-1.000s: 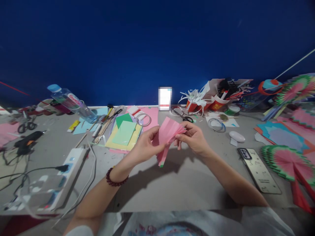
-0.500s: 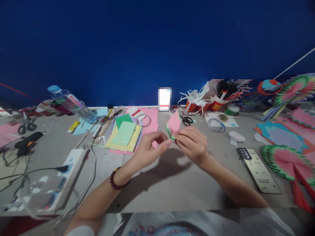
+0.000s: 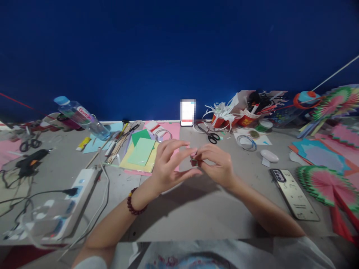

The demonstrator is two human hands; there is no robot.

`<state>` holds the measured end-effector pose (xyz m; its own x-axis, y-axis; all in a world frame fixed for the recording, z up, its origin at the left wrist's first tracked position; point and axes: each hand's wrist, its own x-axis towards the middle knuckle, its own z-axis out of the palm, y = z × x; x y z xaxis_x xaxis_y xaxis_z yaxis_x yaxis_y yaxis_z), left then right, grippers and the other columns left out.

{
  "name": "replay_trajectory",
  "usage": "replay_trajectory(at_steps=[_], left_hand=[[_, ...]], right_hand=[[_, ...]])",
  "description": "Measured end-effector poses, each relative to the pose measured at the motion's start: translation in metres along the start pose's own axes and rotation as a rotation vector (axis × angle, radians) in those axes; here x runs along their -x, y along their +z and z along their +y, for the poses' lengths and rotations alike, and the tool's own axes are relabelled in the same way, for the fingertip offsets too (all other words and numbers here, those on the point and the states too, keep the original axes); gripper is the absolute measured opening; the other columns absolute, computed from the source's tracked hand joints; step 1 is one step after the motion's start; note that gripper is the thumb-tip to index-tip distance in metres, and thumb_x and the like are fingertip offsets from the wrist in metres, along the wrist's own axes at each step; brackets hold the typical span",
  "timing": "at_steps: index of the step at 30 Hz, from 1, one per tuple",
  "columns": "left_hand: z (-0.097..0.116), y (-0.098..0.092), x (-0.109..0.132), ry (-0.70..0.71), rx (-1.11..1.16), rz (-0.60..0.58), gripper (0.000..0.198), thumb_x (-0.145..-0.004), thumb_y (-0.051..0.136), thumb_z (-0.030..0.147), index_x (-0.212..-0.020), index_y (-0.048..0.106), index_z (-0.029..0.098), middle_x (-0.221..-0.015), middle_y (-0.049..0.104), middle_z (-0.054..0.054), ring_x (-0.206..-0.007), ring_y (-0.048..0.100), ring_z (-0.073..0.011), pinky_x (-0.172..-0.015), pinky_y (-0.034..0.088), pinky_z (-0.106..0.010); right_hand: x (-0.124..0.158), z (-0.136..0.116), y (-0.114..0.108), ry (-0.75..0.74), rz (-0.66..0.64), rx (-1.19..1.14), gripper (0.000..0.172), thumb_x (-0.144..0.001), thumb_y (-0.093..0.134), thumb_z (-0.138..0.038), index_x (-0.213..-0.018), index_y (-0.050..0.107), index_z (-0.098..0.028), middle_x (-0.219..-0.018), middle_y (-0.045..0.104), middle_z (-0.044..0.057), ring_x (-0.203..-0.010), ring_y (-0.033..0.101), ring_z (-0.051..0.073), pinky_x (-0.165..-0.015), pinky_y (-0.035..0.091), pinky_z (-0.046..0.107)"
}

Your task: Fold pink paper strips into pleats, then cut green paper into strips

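Observation:
Between the fingertips of my right hand (image 3: 217, 162) is a small pink folded paper with green edging (image 3: 194, 160), seen nearly end-on and partly hidden by the fingers. My left hand (image 3: 172, 162) is beside it, thumb and fingers spread in a wide C shape around the paper's left side. Whether a left fingertip touches the paper I cannot tell. Black-handled scissors (image 3: 212, 136) lie on the table just beyond my right hand. Left of my left hand, a stack of green and yellow paper sheets (image 3: 141, 151) rests on the table.
A power strip (image 3: 80, 198) with cables and a glue gun (image 3: 32, 162) lie at the left. A bottle (image 3: 86, 117) leans at the back left. Red cups (image 3: 246, 117) hold tools and paper strips. At the right are a phone (image 3: 294, 194) and pleated paper fans (image 3: 322, 183).
The pink paper has turned from broad side to nearly end-on, lower between my hands. My left hand's fingers have opened and lifted away from their earlier pinch near the paper's bottom.

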<state>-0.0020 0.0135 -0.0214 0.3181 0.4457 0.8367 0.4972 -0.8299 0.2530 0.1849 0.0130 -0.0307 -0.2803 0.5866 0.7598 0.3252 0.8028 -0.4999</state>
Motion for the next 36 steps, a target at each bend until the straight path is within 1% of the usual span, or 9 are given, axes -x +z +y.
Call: replay_trajectory(at_steps=[3, 6, 11, 14, 18, 23, 27, 33, 36], left_hand=[[-0.001, 0.001, 0.0, 0.012, -0.027, -0.045, 0.031, -0.072, 0.078, 0.036, -0.099, 0.066, 0.025, -0.11, 0.064, -0.008, -0.109, 0.055, -0.0244, -0.093, 0.047, -0.042], [0.0, 0.001, -0.002, 0.03, -0.01, -0.021, 0.017, -0.075, 0.076, 0.03, -0.089, 0.067, 0.026, -0.1, 0.068, -0.005, -0.103, 0.057, -0.0225, -0.089, 0.05, -0.04], [0.003, -0.004, -0.006, 0.005, 0.02, 0.036, 0.011, -0.078, 0.071, 0.018, -0.084, 0.064, 0.023, -0.083, 0.067, -0.002, -0.09, 0.06, -0.0195, -0.082, 0.051, -0.036], [0.0, -0.009, -0.008, -0.113, 0.086, 0.061, 0.006, -0.082, 0.065, 0.016, -0.085, 0.063, 0.02, -0.086, 0.065, -0.003, -0.087, 0.061, -0.0176, -0.081, 0.051, -0.036], [-0.012, -0.013, -0.011, -0.281, 0.193, 0.171, 0.003, -0.087, 0.061, 0.019, -0.084, 0.062, 0.02, -0.086, 0.063, -0.002, -0.085, 0.061, -0.0152, -0.079, 0.051, -0.033], [-0.03, -0.016, -0.012, -0.405, 0.337, 0.252, 0.01, -0.087, 0.062, 0.026, -0.08, 0.062, 0.02, -0.08, 0.062, -0.001, -0.08, 0.06, -0.0134, -0.075, 0.049, -0.03], [-0.042, -0.011, -0.007, -0.69, 0.401, 0.284, 0.017, -0.084, 0.065, 0.035, -0.079, 0.064, 0.019, -0.075, 0.063, 0.0, -0.07, 0.058, -0.0111, -0.065, 0.048, -0.024], [-0.053, 0.0, -0.002, -0.952, 0.592, 0.241, 0.026, -0.072, 0.075, 0.039, -0.082, 0.061, 0.019, -0.073, 0.065, 0.0, -0.066, 0.061, -0.0107, -0.059, 0.048, -0.021], [-0.054, -0.003, -0.005, -1.009, 0.706, 0.128, 0.039, -0.065, 0.081, 0.034, -0.096, 0.062, 0.02, -0.072, 0.065, 0.001, -0.065, 0.063, -0.0119, -0.056, 0.049, -0.021]], right_hand=[[-0.001, 0.0, 0.001, 0.002, 0.003, -0.029, 0.016, -0.083, 0.059, -0.006, -0.076, 0.064, -0.02, -0.071, 0.07, 0.004, -0.07, 0.065, 0.016, -0.07, 0.052, 0.033], [0.0, 0.001, 0.002, 0.002, 0.003, -0.032, 0.012, -0.083, 0.061, -0.01, -0.08, 0.065, -0.021, -0.071, 0.07, 0.004, -0.07, 0.064, 0.016, -0.069, 0.052, 0.033], [0.002, 0.005, 0.004, 0.088, -0.063, -0.05, 0.005, -0.082, 0.066, -0.017, -0.083, 0.066, -0.021, -0.075, 0.071, 0.004, -0.072, 0.065, 0.016, -0.07, 0.051, 0.031], [0.002, 0.008, 0.005, 0.215, -0.107, -0.051, 0.009, -0.081, 0.065, -0.013, -0.085, 0.068, -0.02, -0.082, 0.072, 0.004, -0.077, 0.066, 0.016, -0.073, 0.051, 0.029], [-0.001, 0.011, 0.004, 0.397, -0.196, -0.065, 0.014, -0.079, 0.061, -0.009, -0.083, 0.069, -0.02, -0.081, 0.073, 0.002, -0.076, 0.067, 0.015, -0.073, 0.051, 0.027], [-0.006, 0.016, -0.004, 0.48, -0.2, -0.081, 0.007, -0.081, 0.066, -0.023, -0.076, 0.071, -0.02, -0.076, 0.073, 0.003, -0.072, 0.066, 0.016, -0.07, 0.05, 0.029], [-0.007, 0.029, -0.01, 0.603, -0.184, -0.179, 0.013, -0.08, 0.067, -0.031, -0.078, 0.072, -0.019, -0.075, 0.074, 0.004, -0.07, 0.066, 0.017, -0.067, 0.051, 0.03], [-0.007, 0.044, -0.012, 0.776, -0.107, -0.275, 0.018, -0.075, 0.067, -0.033, -0.079, 0.072, -0.016, -0.073, 0.072, 0.004, -0.062, 0.061, 0.014, -0.061, 0.051, 0.028], [-0.008, 0.047, -0.017, 0.81, -0.116, -0.248, 0.019, -0.073, 0.069, -0.034, -0.078, 0.073, -0.016, -0.073, 0.071, 0.004, -0.061, 0.059, 0.013, -0.06, 0.049, 0.027]])
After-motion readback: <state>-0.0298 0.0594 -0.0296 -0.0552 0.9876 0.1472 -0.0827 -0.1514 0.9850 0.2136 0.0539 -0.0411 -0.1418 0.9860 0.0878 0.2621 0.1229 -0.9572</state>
